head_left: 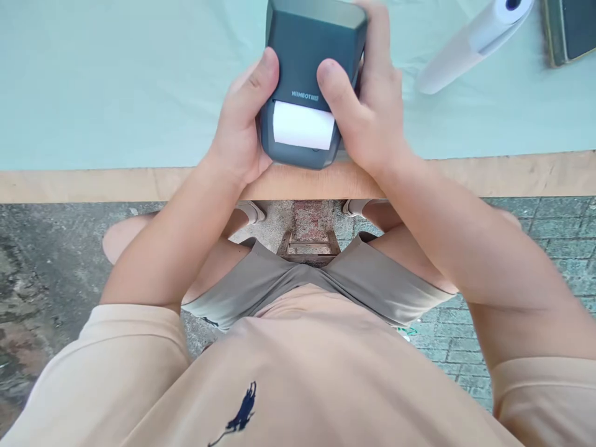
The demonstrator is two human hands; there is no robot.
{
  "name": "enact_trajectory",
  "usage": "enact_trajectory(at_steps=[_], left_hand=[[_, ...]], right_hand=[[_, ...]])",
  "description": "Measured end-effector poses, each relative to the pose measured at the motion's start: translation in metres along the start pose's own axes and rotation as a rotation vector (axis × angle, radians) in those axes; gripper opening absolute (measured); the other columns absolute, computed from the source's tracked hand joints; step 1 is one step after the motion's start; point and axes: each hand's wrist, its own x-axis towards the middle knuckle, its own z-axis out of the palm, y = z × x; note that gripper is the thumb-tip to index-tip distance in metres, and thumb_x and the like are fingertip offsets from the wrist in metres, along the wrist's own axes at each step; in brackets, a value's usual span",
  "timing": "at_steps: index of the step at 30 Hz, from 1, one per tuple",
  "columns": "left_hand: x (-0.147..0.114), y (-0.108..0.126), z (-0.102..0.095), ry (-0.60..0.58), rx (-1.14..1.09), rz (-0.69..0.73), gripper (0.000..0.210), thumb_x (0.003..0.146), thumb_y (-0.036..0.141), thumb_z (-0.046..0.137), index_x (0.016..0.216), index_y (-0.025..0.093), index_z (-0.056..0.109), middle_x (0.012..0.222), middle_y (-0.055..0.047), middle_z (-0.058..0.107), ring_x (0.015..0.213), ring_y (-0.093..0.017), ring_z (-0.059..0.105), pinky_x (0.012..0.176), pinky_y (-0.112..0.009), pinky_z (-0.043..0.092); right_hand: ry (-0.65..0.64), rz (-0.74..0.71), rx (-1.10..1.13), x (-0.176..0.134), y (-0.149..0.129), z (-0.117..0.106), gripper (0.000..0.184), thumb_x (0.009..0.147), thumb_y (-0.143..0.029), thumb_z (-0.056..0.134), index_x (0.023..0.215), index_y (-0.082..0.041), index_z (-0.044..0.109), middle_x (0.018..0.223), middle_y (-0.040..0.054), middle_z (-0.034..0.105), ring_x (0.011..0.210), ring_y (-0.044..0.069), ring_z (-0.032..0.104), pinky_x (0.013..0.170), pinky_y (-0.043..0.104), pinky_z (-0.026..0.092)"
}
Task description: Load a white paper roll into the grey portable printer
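Note:
A dark label printer [302, 62] marked NIIMBOT is held between both hands, above the table's front edge. A blank white label strip [303, 125] shows at the end facing me. My left hand [246, 112] is closed around the printer's left side, its thumb along the upper edge. On the right side my right hand [372, 105] grips it, the thumb resting on the top face and the fingers partly hidden behind the body.
Pale green cloth [116, 81] covers the table, with a bare wooden front edge [69, 185]. A white paper roll [470, 49] lies at the right. Beside it, a dark flat object in a case [570, 31] is cut off by the frame. Below are my legs and a wooden stool [307, 257].

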Motion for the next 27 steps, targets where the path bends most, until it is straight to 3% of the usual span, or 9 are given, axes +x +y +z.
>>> enact_trajectory(at_steps=[4,9,15,19,22,25,27], left_hand=[[0.004,0.001,0.001,0.114,-0.144,-0.037,0.053,0.105,0.035,0.023,0.103,0.015,0.073,0.115,-0.010,0.071,0.132,-0.028,0.055,0.111,-0.044,0.050],[0.006,0.001,-0.005,0.246,-0.151,-0.113,0.046,0.103,0.027,0.028,0.096,0.017,0.072,0.110,-0.010,0.074,0.119,-0.025,0.065,0.105,-0.039,0.054],[-0.003,-0.002,-0.007,0.368,-0.035,-0.085,0.036,0.103,0.034,0.037,0.097,0.020,0.069,0.100,-0.004,0.073,0.112,-0.021,0.068,0.095,-0.033,0.058],[-0.005,-0.005,-0.005,0.384,-0.042,-0.053,0.032,0.101,0.037,0.043,0.092,0.021,0.070,0.099,-0.006,0.074,0.120,-0.021,0.065,0.099,-0.032,0.056],[-0.004,-0.006,-0.005,0.399,-0.073,-0.025,0.029,0.099,0.038,0.050,0.087,0.021,0.070,0.095,-0.005,0.072,0.118,-0.022,0.065,0.101,-0.033,0.055],[-0.002,-0.007,-0.005,0.384,-0.095,0.002,0.029,0.099,0.037,0.050,0.086,0.020,0.070,0.092,-0.004,0.072,0.113,-0.020,0.067,0.101,-0.033,0.055],[-0.002,-0.008,-0.005,0.376,-0.089,0.005,0.029,0.099,0.038,0.049,0.087,0.021,0.071,0.095,-0.004,0.073,0.109,-0.020,0.068,0.097,-0.032,0.057]], right_hand=[[0.022,0.058,0.019,0.003,-0.003,0.003,0.030,0.092,-0.039,0.048,0.115,-0.022,0.038,0.091,-0.0012,0.065,0.077,0.015,0.059,0.073,0.031,0.045],[0.039,0.110,-0.022,0.004,-0.002,0.006,0.031,0.093,-0.046,0.049,0.115,-0.028,0.041,0.094,-0.0005,0.065,0.080,0.016,0.061,0.073,0.032,0.046],[-0.089,0.129,0.017,0.006,0.002,-0.004,0.041,0.094,-0.046,0.046,0.130,-0.028,0.045,0.101,0.0026,0.062,0.096,0.018,0.062,0.080,0.034,0.052],[-0.192,0.025,-0.028,0.010,-0.004,-0.023,0.059,0.085,-0.049,0.061,0.139,-0.032,0.044,0.130,0.0079,0.052,0.124,0.024,0.053,0.079,0.033,0.057],[-0.307,-0.098,-0.168,0.017,-0.010,-0.036,0.075,0.075,-0.048,0.074,0.142,-0.033,0.043,0.140,0.0088,0.045,0.130,0.026,0.047,0.084,0.035,0.059],[-0.342,-0.159,-0.212,0.024,-0.013,-0.042,0.070,0.076,-0.049,0.074,0.138,-0.034,0.046,0.138,0.0065,0.051,0.128,0.026,0.050,0.092,0.040,0.056],[-0.292,-0.198,-0.218,0.028,-0.013,-0.042,0.060,0.077,-0.050,0.072,0.131,-0.036,0.049,0.134,0.0038,0.055,0.125,0.026,0.052,0.089,0.041,0.056]])
